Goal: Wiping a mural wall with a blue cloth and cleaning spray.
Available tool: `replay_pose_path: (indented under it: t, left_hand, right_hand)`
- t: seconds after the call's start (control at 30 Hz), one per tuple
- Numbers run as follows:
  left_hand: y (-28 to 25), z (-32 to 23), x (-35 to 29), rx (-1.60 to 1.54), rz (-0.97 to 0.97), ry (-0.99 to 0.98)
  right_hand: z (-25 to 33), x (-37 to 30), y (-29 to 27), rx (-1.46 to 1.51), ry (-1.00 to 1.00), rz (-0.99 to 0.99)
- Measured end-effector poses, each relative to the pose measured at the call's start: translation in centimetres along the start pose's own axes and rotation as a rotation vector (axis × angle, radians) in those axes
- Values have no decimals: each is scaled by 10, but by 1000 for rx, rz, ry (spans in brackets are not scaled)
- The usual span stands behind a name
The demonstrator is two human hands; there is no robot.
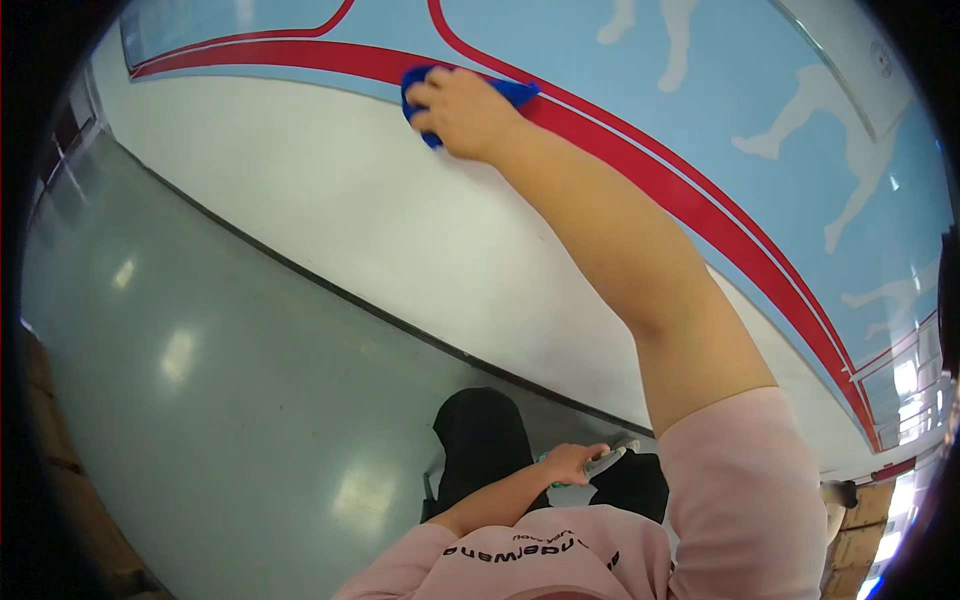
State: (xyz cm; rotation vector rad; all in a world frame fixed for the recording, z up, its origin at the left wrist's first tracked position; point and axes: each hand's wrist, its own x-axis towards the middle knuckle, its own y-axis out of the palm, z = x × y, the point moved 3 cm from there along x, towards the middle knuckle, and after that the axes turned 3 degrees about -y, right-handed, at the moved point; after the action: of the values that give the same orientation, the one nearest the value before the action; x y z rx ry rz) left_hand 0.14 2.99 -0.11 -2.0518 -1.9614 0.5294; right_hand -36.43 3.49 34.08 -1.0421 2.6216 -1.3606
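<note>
We judge even pressure best here, with the blue cloth (516,93) kept flat at the light-blue wall panel's (560,42) red-banded lower edge. Our right hand (466,112) curls over the cloth, arm outstretched; our left hand (568,464) — at the lap — grips a pale object (606,462).
</note>
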Motion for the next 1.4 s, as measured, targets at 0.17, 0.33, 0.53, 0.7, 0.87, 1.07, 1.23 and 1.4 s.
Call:
replay_pose_path:
  t: [0.17,0.33,0.53,0.7,0.87,1.07,1.23,1.4]
  left_hand:
    - [-26,-11,9,0,-13,-46]
    - [-13,-16,4,9,17,23]
    - [-12,-12,7,-4,-5,49]
    - [19,5,37,-30,-190,180]
    - [-2,-15,30,-39,-131,-43]
    - [1,-18,11,-18,-55,-61]
    - [8,-9,6,-26,-65,-89]
    - [17,-3,3,22,-43,-160]
  right_hand:
    - [-37,13,-23,0,-362,304]
    - [-138,76,-161,-242,-61,-276]
    - [-102,114,-114,-132,44,-431]
    - [-19,124,-17,-72,-63,15]
    - [-24,77,-55,-214,-186,-147]
    - [-100,-10,-181,-213,-207,-415]
    - [-123,-171,-218,-479,58,-361]
    - [-110,-331,-187,-233,179,-190]
